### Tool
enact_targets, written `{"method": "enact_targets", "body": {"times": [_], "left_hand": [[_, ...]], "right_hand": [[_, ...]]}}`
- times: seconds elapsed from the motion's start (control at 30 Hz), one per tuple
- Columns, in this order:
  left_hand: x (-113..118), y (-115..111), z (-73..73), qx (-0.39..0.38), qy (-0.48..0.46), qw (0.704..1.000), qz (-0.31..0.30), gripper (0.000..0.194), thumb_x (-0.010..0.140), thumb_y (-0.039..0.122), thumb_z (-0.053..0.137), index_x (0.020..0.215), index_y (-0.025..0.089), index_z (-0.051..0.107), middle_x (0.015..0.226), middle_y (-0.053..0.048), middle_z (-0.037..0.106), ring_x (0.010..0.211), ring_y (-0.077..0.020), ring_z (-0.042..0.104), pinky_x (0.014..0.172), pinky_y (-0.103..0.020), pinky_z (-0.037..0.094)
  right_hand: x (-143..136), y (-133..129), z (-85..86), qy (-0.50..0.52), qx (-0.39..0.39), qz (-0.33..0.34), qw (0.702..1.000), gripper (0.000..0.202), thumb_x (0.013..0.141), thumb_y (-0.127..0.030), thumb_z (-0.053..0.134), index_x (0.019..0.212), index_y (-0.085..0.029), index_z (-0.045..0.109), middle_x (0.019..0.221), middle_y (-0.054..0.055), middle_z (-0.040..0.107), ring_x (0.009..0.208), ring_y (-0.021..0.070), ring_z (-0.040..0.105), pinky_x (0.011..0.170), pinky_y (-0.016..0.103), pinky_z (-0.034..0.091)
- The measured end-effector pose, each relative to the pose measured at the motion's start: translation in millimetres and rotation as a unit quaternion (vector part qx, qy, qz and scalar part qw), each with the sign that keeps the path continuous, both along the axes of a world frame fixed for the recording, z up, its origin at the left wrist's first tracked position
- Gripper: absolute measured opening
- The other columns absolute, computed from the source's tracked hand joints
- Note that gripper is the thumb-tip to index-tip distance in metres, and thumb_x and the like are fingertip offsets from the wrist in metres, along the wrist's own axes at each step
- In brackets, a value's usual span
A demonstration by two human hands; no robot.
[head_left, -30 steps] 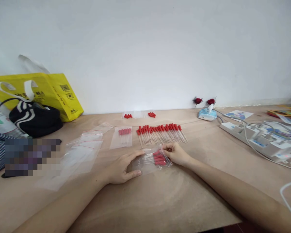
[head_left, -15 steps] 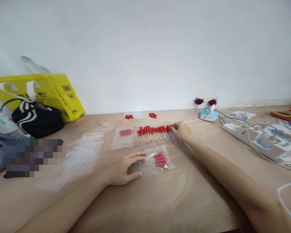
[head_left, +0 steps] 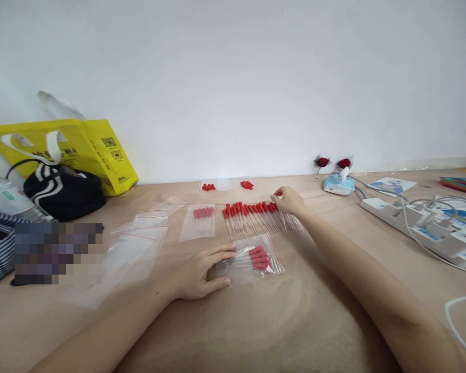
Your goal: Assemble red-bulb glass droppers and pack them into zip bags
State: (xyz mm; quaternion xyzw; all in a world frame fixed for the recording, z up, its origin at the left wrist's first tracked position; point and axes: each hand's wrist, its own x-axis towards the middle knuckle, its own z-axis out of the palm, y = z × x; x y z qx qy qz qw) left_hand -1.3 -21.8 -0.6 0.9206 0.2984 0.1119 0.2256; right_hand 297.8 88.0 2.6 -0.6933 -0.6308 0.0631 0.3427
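Observation:
A zip bag [head_left: 241, 277] holding several droppers with red rubber bulbs [head_left: 259, 257] lies flat in front of me. My left hand [head_left: 205, 272] rests on the bag's left end, thumb and fingers spread. Behind the bag, many loose droppers [head_left: 252, 220] lie side by side in a row, bulbs toward the wall. Over the right end of this row is my right hand [head_left: 290, 201], its thumb and forefinger bent with a small gap between their tips. It covers the bulbs there, while clear stems show below it. Another bag with droppers [head_left: 204, 220] lies left of the row.
Flat zip bags [head_left: 140, 248] are fanned out at left. Loose red bulbs [head_left: 208, 187] lie on a bag by the wall. A yellow bag [head_left: 112, 155] and a black pouch [head_left: 64, 191] stand at back left. Tissues [head_left: 338, 185] and a power strip with cables [head_left: 419, 223] are at right.
My right hand has shifted slightly right and its fingertips have come off the visible bulbs. Stems under it now reach further right. My left hand stays on the bag.

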Motion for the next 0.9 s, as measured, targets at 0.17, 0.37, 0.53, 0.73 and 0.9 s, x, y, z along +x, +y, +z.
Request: {"method": "enact_targets", "body": {"times": [0.17,0.37,0.53,0.73,0.9], "left_hand": [[0,-1,2.1,0.002,0.015,1.000,0.007,0.045,0.080,0.038,0.051,0.122,0.025,0.041,0.134,-0.004,0.038,0.122,-0.0230,0.035,0.100,-0.040,0.032],[2,-4,6.8,0.005,0.010,1.000,0.026,0.028,0.078,0.035,0.053,0.101,0.021,0.045,0.131,-0.008,0.042,0.118,-0.0231,0.041,0.096,-0.041,0.035],[3,-5,6.8,0.004,0.004,1.000,0.027,0.023,0.078,0.034,0.053,0.095,0.021,0.044,0.131,-0.009,0.042,0.117,-0.0233,0.042,0.094,-0.040,0.037],[5,-5,10.3,0.006,0.017,0.999,0.029,0.046,0.077,0.033,0.053,0.119,0.021,0.038,0.129,-0.009,0.044,0.118,-0.0254,0.041,0.097,-0.042,0.035],[5,-5,11.2,0.001,0.024,0.999,0.039,0.054,0.078,0.034,0.053,0.127,0.022,0.033,0.130,-0.008,0.043,0.117,-0.0267,0.042,0.096,-0.043,0.035]], "right_hand": [[27,-29,4.5,0.230,0.060,0.046,0.970,0.017,0.080,-0.034,0.043,0.084,-0.017,0.044,0.073,0.003,0.061,0.059,0.0103,0.055,0.056,0.023,0.043],[18,-74,-25.7,0.481,0.058,0.064,0.873,0.025,0.072,-0.043,0.053,0.074,-0.021,0.042,0.064,-0.001,0.056,0.051,0.0105,0.053,0.049,0.023,0.042],[-6,-89,-37.0,0.575,0.012,0.074,0.814,0.022,0.070,-0.038,0.058,0.071,-0.022,0.043,0.065,-0.001,0.058,0.053,0.0118,0.055,0.053,0.026,0.046],[-23,-96,-34.6,0.649,-0.042,0.096,0.754,0.025,0.061,-0.031,0.068,0.066,-0.020,0.046,0.063,0.000,0.059,0.057,0.0118,0.057,0.058,0.025,0.047],[-32,-103,-36.7,0.572,-0.090,0.142,0.803,0.030,0.054,-0.033,0.073,0.068,-0.017,0.052,0.058,-0.003,0.057,0.050,0.0073,0.051,0.050,0.020,0.040]]}}
